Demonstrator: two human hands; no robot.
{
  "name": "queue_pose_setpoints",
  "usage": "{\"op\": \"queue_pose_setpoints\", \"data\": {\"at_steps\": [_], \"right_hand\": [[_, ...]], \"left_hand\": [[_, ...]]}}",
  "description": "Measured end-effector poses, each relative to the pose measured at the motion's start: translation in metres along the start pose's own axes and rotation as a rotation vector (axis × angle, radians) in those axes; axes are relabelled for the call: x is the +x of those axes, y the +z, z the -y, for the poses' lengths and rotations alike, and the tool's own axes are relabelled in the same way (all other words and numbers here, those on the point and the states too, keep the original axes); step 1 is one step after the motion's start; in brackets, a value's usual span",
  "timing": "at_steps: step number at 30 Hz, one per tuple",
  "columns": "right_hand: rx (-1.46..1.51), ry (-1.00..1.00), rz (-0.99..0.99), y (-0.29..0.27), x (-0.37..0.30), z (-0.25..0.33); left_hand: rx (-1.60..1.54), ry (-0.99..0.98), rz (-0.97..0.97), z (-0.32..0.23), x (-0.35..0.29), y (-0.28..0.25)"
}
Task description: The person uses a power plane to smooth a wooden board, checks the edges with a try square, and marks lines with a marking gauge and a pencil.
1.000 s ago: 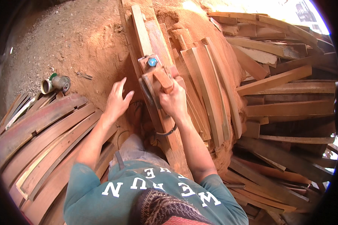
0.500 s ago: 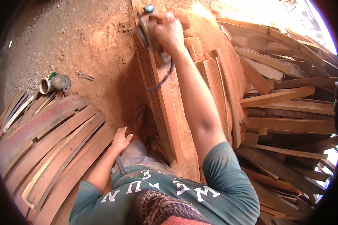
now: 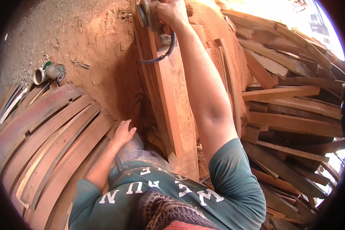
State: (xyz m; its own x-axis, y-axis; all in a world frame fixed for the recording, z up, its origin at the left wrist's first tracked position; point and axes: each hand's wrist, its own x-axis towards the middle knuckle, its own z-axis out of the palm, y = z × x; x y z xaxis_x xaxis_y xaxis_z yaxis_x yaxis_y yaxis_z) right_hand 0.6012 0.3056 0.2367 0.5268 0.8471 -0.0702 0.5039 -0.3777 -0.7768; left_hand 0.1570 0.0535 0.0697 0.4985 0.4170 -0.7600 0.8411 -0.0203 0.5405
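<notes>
My right arm (image 3: 203, 84) is stretched far forward over the work. My right hand (image 3: 174, 15) grips the handle of a corded power tool, apparently an electric planer (image 3: 145, 15), partly cut off by the top edge. Its dark cord (image 3: 161, 58) loops back beneath my wrist. Under the tool runs a long, squared wooden strip (image 3: 166, 92), lying lengthwise on a wider timber (image 3: 187, 153). My left hand (image 3: 124, 132) holds nothing; its fingers are loosely extended beside my left leg, near the end of a stacked board.
Curved boards (image 3: 71, 134) are stacked on the left. A second power tool (image 3: 54, 72) with a round, pale opening lies behind them, near a small metal tool (image 3: 81, 64). Reddish sawdust (image 3: 103, 76) covers the ground. Piled wood offcuts (image 3: 291, 119) fill the right side.
My right hand and the planer have moved farther forward along the strip, toward the top edge. The view has shifted slightly. My left hand stays by my leg.
</notes>
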Motion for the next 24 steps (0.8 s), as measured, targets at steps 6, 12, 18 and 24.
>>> {"op": "queue_pose_setpoints", "data": {"at_steps": [6, 12, 18, 24], "right_hand": [[0.108, 0.053, -0.108, 0.005, -0.081, -0.042], [0.167, 0.116, -0.081, -0.008, -0.164, -0.045], [0.167, 0.146, -0.096, -0.025, -0.254, -0.04], [0.16, 0.239, -0.015, -0.032, -0.332, -0.056]], "left_hand": [[0.046, 0.067, 0.003, -0.03, -0.017, 0.013], [0.06, 0.155, -0.025, -0.032, -0.044, 0.048], [0.113, 0.228, -0.053, -0.028, -0.066, 0.082], [0.133, 0.268, -0.059, -0.025, -0.082, 0.103]]}}
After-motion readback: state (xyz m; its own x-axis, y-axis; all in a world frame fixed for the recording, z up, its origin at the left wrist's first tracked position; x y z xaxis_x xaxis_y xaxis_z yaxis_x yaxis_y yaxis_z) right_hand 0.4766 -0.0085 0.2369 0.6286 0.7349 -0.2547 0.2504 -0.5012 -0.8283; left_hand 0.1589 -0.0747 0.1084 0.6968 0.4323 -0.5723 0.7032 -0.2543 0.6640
